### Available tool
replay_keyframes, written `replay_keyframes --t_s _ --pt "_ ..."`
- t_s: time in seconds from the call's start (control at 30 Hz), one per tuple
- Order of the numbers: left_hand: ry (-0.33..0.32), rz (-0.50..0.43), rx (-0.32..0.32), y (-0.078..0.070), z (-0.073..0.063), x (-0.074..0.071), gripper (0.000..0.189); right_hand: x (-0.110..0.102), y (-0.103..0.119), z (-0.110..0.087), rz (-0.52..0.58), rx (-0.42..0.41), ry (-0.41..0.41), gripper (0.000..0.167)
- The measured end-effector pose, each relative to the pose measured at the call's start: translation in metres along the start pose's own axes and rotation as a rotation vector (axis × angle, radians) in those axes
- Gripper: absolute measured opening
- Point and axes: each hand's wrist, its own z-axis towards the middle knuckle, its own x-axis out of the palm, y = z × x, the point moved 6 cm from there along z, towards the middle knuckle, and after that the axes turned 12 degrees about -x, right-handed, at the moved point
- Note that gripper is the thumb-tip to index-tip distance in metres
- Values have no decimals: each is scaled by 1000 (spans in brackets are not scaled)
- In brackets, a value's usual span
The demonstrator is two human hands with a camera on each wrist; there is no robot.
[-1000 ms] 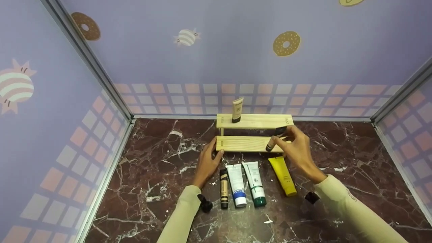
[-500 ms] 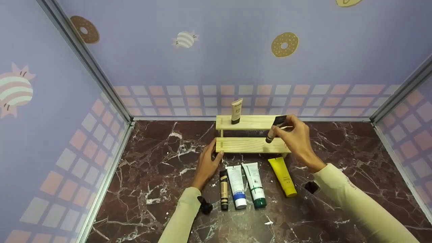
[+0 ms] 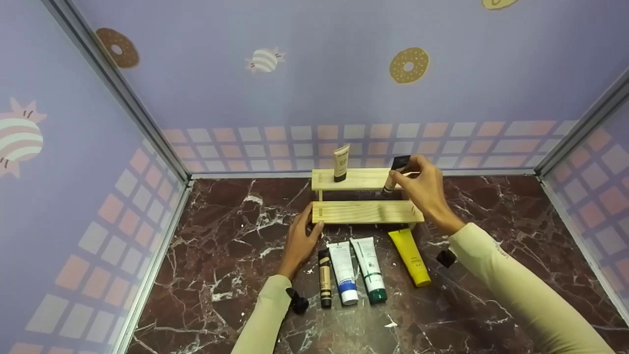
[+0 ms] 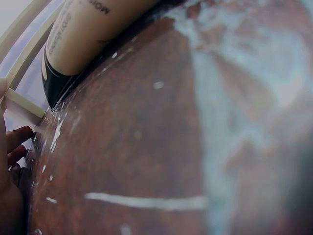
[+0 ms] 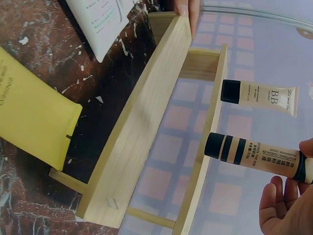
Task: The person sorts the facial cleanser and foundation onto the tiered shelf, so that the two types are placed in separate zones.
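A two-tier wooden rack stands near the back wall. My left hand grips the left end of its lower tier, thumb in front. My right hand pinches a beige foundation tube by its black crimped end. The tube's banded black cap points down at the right part of the upper tier; whether it touches the wood I cannot tell. On that tier's left part a small BB cream tube stands upright on its cap. In the left wrist view, a black-and-beige tube lies close to the left hand.
In front of the rack lie a slim black-and-beige tube, a white tube with a blue band, a white tube with a green cap and a yellow tube. Patterned panels enclose the marble-look surface.
My right hand has raised the foundation tube from above the lower tier, back and slightly left, to the upper tier. My left hand stays on the rack.
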Motion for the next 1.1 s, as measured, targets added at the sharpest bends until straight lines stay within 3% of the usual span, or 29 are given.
replay_keyframes --t_s 0.37,1.1 --pt "17 -13 -20 1 -1 1 71 11 -3 16 4 -18 7 26" --pt "-9 -20 -10 0 0 -1 69 35 -1 42 15 -17 8 27"
